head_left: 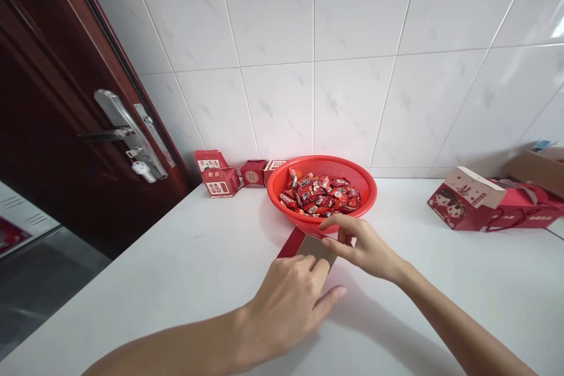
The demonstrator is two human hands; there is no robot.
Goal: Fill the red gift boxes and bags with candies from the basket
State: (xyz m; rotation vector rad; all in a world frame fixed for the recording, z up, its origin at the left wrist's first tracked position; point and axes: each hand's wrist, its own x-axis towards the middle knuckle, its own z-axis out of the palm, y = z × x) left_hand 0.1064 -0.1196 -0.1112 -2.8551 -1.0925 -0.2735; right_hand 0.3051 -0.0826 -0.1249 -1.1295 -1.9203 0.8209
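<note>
Three small red boxes (222,182) already stand formed by the wall, while the red and grey-brown card piece (318,247) on the white table (176,282) looks not yet shaped. The left hand (291,299) lies on it with bent fingers, whether gripping I cannot tell; the right hand (368,247) keeps a narrow thumb-index gap near its far end. The red basket (371,194) with wrapped candies (317,194) crowds that end; a gift box (467,202) lies well apart, right.
</note>
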